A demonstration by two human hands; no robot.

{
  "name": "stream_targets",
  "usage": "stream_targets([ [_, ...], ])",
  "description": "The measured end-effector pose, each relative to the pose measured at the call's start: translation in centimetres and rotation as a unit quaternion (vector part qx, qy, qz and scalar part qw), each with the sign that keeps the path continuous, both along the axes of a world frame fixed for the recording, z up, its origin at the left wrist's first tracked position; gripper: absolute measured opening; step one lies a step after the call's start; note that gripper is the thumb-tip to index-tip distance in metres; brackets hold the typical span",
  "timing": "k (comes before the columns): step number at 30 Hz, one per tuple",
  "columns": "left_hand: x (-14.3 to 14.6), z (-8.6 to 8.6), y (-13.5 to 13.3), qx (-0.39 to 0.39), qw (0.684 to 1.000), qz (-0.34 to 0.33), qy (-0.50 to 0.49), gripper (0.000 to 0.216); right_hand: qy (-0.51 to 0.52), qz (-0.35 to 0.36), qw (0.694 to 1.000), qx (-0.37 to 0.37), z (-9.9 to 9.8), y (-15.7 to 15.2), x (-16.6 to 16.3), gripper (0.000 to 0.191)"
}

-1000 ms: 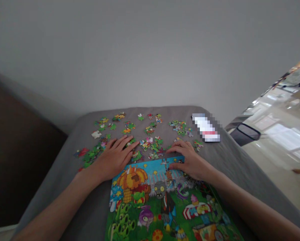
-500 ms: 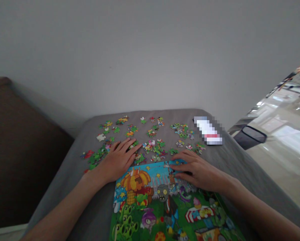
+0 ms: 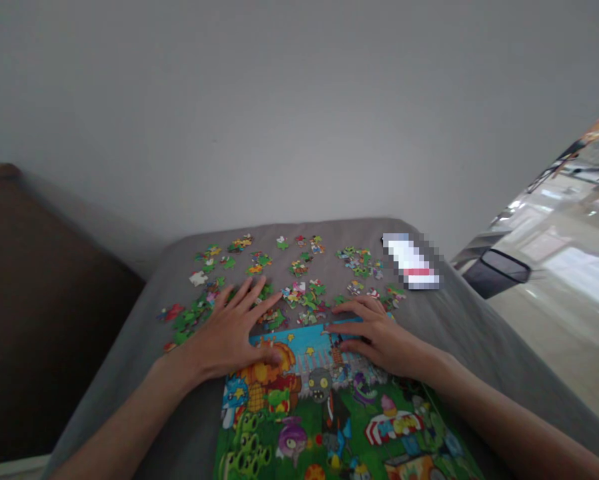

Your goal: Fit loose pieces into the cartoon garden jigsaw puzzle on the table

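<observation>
My left hand [image 3: 234, 330] is open, its fingers spread over loose jigsaw pieces and its thumb stretched out over the orange pumpkin of the colourful puzzle picture [image 3: 289, 393]. That picture shows cartoon plants and a grey zombie, and its lower edge runs out of view. On the blue strip along its top lies my right hand [image 3: 374, 333], fingers bent but apart, with nothing visible between them. Loose jigsaw pieces [image 3: 304, 293] lie in clusters just beyond both hands. Some pieces are hidden under the left fingers.
A grey cloth [image 3: 459, 340] covers the surface, which meets a pale wall [image 3: 299, 120]. At the right back lies a phone [image 3: 412, 263] with a blurred-out screen. More pieces [image 3: 362, 260] are scattered towards the back. A dark brown panel [image 3: 44, 307] stands at left.
My left hand has spread wider, its thumb swinging out onto the pumpkin. My right hand stays on the picture's top area, its fingers slightly shifted. The whole view has moved slightly.
</observation>
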State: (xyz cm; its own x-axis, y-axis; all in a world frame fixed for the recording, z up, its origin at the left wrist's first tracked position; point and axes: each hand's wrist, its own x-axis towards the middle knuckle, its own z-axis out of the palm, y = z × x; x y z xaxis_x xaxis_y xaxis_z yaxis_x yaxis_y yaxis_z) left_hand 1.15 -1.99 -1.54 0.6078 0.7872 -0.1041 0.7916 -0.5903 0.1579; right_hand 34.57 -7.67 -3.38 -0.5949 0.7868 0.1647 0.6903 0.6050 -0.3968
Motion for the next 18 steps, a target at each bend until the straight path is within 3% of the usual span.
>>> stream_targets([
  [4, 0.2, 0.8, -0.2, -0.036, 0.999, 0.016, 0.021, 0.112, 0.032, 0.014, 0.998, 0.059, -0.3, -0.1, -0.5, 0.026],
  [9, 0.4, 1.2, -0.4, -0.06, 0.997, 0.03, 0.029, 0.107, 0.105, 0.042, 0.988, 0.104, 1.0, -0.2, -0.5, 0.022],
  [18, -0.1, 0.4, 0.0, -0.042, 0.999, 0.014, 0.001, 0.104, 0.145, -0.033, 0.984, 0.102, 0.7, 0.9, 0.7, 0.022],
])
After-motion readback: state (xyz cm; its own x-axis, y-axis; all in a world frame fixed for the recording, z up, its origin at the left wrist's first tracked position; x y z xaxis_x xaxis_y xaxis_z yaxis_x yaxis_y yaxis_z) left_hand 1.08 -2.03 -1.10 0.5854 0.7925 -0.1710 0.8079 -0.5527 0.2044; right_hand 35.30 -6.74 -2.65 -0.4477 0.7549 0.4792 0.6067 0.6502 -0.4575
